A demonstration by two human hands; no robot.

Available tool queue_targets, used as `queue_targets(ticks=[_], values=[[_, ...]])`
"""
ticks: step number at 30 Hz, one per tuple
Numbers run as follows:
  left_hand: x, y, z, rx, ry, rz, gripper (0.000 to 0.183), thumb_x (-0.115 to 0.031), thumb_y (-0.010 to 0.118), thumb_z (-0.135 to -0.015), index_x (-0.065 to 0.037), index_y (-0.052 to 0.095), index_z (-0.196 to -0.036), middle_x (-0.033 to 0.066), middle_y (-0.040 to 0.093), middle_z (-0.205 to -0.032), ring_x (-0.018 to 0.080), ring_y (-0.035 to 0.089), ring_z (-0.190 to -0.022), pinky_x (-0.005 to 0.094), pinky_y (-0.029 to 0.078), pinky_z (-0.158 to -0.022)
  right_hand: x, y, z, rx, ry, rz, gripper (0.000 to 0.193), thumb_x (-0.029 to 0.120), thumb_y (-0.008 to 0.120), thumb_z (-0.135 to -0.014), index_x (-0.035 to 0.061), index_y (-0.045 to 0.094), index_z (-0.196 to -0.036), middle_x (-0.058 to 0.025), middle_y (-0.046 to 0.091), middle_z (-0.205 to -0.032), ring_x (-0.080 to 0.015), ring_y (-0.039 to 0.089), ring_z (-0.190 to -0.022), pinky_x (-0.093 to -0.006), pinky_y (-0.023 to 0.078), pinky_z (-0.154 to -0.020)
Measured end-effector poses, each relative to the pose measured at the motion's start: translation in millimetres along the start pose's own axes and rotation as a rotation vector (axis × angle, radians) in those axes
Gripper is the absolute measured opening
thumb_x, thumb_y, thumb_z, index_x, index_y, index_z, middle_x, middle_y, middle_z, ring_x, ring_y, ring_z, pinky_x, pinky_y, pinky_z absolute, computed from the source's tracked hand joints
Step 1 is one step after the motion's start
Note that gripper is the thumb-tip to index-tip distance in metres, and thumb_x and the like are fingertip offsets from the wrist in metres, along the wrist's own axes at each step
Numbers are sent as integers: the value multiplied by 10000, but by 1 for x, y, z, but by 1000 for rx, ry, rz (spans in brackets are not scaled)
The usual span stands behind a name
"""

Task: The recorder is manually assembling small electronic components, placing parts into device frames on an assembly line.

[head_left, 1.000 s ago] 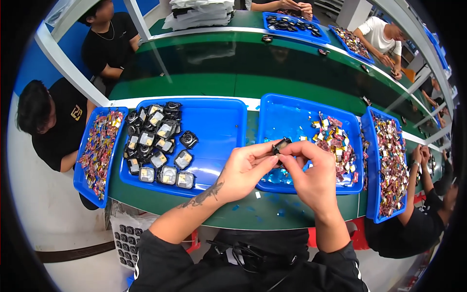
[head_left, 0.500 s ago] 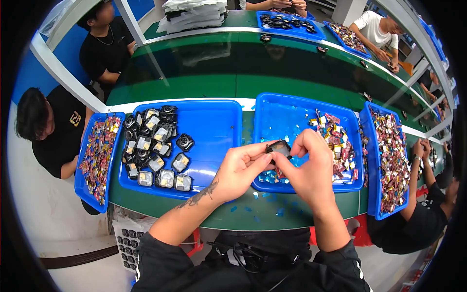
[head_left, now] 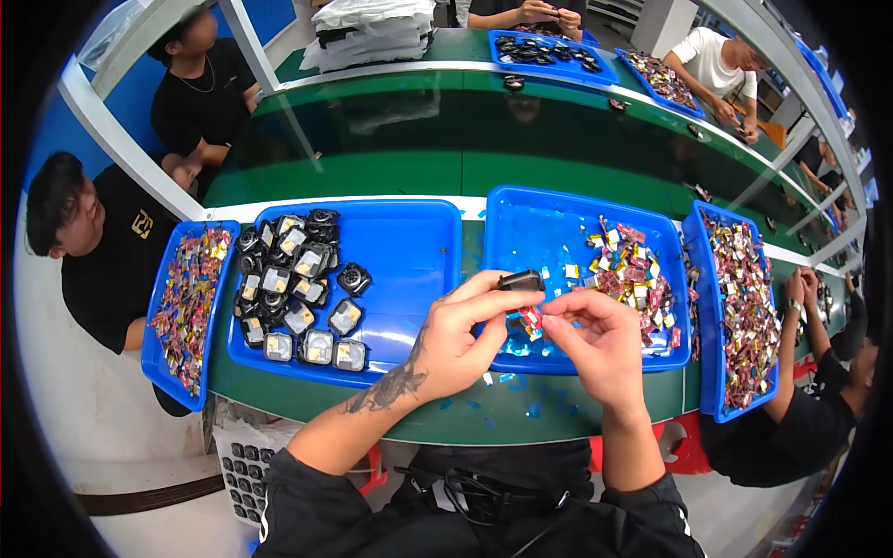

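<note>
Above the near edge of the right-hand blue tray (head_left: 521, 200), my left hand (head_left: 460, 330) grips a small black device housing (head_left: 521, 281), now tilted edge-up. My right hand (head_left: 600, 339) is just to its right, thumb and forefinger pinched together; whatever lies between the tips is too small to make out. A small red-and-white part (head_left: 531, 321) shows between the hands; I cannot tell whether it is held or lies in the tray behind. Small red, white and yellow electronic parts (head_left: 633, 274) are heaped on that tray's right side, with blue film scraps around.
To the left, another blue tray (head_left: 400, 242) holds black housings (head_left: 298, 279), several with pale inner faces. Narrow blue trays of red parts stand at far left (head_left: 191, 307) and far right (head_left: 744, 316). Beyond runs a green conveyor (head_left: 372, 130). Other people sit around it.
The black housing has turned from lying flat between both hands to edge-up in my left hand. My right fingers have come away from it, downward. The person at left has raised their head.
</note>
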State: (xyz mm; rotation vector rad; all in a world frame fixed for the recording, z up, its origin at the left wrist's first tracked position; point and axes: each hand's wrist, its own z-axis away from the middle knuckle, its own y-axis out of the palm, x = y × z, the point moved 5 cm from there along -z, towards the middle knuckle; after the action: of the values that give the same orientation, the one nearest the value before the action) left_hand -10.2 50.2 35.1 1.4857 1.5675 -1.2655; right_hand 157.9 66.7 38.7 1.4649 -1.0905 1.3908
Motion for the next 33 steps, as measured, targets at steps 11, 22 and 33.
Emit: queue_targets(ticks=[11, 22, 33], values=[[17, 5, -1, 31, -90, -30, 161, -52, 685, -857, -18, 720, -1011, 99, 667, -873, 157, 667, -776, 269, 529, -667, 14, -9, -7, 116, -132, 459, 70, 48, 629, -897, -5, 596, -929, -67, 581, -884, -147, 598, -830, -305, 535, -766], [25, 17, 3, 46, -250, 425, 262, 32, 611, -899, 29, 655, -1157, 108, 648, -1118, 142, 643, -986, 244, 534, -866, 2, 2, 2, -132, -224, 240, 257, -11, 721, -800, -19, 592, -1022, -68, 666, -834, -116, 655, -757, -236, 524, -683], [24, 20, 5, -12, -270, 562, 351, 75, 576, -901, 62, 573, -1252, 182, 584, -1279, 205, 598, -1127, 305, 494, -988, -7, 6, 8, -344, -372, 273, 194, -18, 749, -778, -2, 587, -885, -64, 654, -782, -79, 580, -610, -222, 478, -569]])
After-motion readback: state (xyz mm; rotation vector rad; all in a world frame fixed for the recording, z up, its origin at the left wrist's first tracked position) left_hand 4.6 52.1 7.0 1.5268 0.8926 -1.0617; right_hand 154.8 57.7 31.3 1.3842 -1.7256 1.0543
